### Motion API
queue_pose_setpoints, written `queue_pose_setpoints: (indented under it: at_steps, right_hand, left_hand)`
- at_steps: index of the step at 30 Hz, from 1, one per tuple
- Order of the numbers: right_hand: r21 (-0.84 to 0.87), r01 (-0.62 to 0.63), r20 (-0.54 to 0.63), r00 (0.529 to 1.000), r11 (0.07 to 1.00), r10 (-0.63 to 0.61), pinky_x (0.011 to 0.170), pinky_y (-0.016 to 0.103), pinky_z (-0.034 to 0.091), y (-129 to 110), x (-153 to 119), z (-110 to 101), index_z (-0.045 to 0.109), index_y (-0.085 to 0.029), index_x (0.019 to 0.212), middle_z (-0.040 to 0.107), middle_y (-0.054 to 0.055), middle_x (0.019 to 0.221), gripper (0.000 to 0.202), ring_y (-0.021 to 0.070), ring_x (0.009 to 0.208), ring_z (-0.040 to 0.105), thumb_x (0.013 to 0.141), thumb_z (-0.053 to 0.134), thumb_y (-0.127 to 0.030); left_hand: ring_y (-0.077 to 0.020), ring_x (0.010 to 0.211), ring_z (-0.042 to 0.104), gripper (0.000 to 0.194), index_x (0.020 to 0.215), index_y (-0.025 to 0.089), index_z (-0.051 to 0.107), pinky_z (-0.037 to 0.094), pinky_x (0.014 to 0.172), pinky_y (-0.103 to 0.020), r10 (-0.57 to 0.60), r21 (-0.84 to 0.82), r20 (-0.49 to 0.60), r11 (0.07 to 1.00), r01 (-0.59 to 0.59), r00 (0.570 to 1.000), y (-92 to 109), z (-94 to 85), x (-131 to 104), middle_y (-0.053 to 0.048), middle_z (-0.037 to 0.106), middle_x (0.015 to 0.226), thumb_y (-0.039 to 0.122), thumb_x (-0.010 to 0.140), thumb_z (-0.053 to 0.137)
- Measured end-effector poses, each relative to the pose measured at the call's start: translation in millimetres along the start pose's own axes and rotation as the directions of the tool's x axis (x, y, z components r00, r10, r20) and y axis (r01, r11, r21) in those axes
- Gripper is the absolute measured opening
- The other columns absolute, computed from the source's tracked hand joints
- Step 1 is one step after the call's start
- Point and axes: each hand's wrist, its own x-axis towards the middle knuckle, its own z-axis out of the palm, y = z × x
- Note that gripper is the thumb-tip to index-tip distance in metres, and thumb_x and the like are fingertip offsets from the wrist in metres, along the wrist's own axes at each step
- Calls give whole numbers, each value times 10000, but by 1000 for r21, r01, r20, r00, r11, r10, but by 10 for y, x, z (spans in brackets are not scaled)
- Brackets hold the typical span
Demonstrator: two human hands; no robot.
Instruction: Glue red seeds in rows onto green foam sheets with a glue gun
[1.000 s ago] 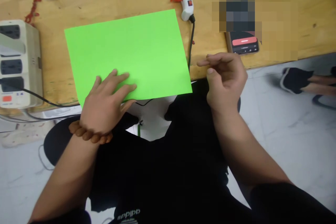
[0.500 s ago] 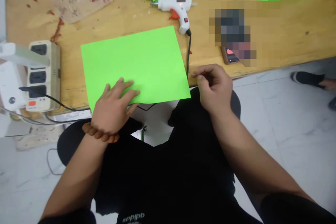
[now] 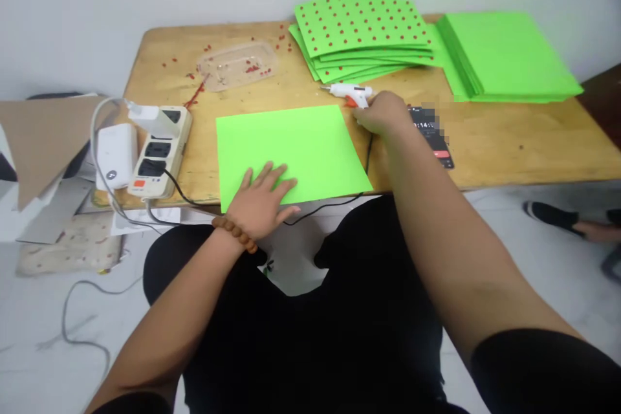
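Observation:
A plain bright green sheet lies at the table's front edge. Across its lower edge my left hand rests flat, fingers spread, a brown bead bracelet on the wrist. My right hand is closed around the handle of a white hot glue gun with a red trigger, just beyond the sheet's upper right corner. The handle is mostly hidden by the hand. The gun's nozzle points left, and its black cord runs down beside the sheet.
A stack of green sheets with red dots and a plain green stack stand at the back. A clear tray holds small red pieces; more lie scattered nearby. The power strip is left, a phone right. Another person's shoe shows.
My right hand has moved from the sheet's lower right corner up to the glue gun and closed on its handle. My left hand stays on the sheet. The view has tilted up.

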Motion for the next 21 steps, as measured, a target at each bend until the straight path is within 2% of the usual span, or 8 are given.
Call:
queue_pose_setpoints:
  at_steps: [2, 5, 7, 8, 11, 14, 16, 21]
  right_hand:
    - [-49, -119, 15, 993, 992, 120, 967, 524, 570, -15, -16, -39, 605, -243, 767, 726, 124, 829, 232, 370, 1004, 743, 824, 824, -293]
    - [-18, -229, 3, 973, 973, 229, 845, 473, 572, -58, -187, -132, 616, -254, 802, 734, 129, 838, 177, 340, 911, 741, 919, 722, -333]
    - [87, -258, 16, 966, 962, 258, 729, 425, 550, -100, -321, -205, 618, -255, 880, 745, 109, 840, 96, 283, 779, 719, 960, 619, -308]
    - [210, -276, 7, 960, 938, 281, 690, 405, 530, -128, -381, -249, 615, -254, 925, 743, 93, 831, 20, 257, 725, 697, 938, 614, -270]
    - [345, -245, 18, 967, 906, 254, 647, 375, 482, -278, -513, -424, 645, -255, 966, 720, 57, 792, 76, 217, 667, 638, 898, 610, -253]
    - [309, -174, 65, 985, 935, 162, 660, 377, 463, -581, -583, -638, 686, -261, 933, 729, 64, 827, 62, 215, 713, 629, 923, 632, -291]
    - [262, -172, 91, 984, 950, 153, 640, 381, 427, -857, -605, -752, 657, -252, 793, 708, 68, 809, 104, 196, 684, 593, 897, 668, -246]
    - [31, -97, 123, 988, 995, 93, 636, 418, 362, -1506, -608, -889, 614, -231, 731, 611, 35, 702, 195, 157, 614, 516, 918, 638, -184]
  left_hand:
    - [-405, 1735, 289, 595, 1673, 251, 582, 274, 1388, -707, 15, -6, 8, 1000, -15, 1000, -43, 3, -7, -120, 375, 1844, 543, 1154, 590]
    - [-366, 1728, 321, 564, 1669, 298, 591, 295, 1388, -675, 39, 0, -12, 999, -39, 999, -107, 6, -28, -70, 389, 1840, 535, 1158, 590]
    - [-354, 1715, 354, 543, 1651, 331, 611, 331, 1371, -659, 58, 6, -38, 998, -58, 998, -134, 9, -32, -43, 415, 1828, 547, 1152, 597]
    - [-353, 1707, 368, 536, 1641, 344, 621, 349, 1358, -654, 70, 8, -47, 998, -69, 996, -139, 8, -26, -34, 429, 1821, 556, 1149, 600]
    - [-363, 1699, 378, 541, 1643, 354, 616, 388, 1321, -661, 103, 19, -33, 995, -102, 994, -107, -24, 29, -27, 434, 1819, 567, 1146, 596]
    - [-388, 1702, 360, 572, 1672, 321, 584, 409, 1293, -681, 108, 33, 34, 994, -109, 994, -17, -109, 140, -57, 395, 1839, 544, 1145, 606]
    - [-403, 1696, 361, 584, 1678, 297, 574, 418, 1278, -686, 110, 39, 84, 993, -113, 990, 52, -183, 234, -82, 386, 1844, 521, 1142, 621]
    - [-415, 1650, 409, 559, 1657, 272, 587, 487, 1186, -665, 160, 53, 115, 984, -167, 980, 119, -264, 425, -109, 444, 1811, 501, 1147, 613]
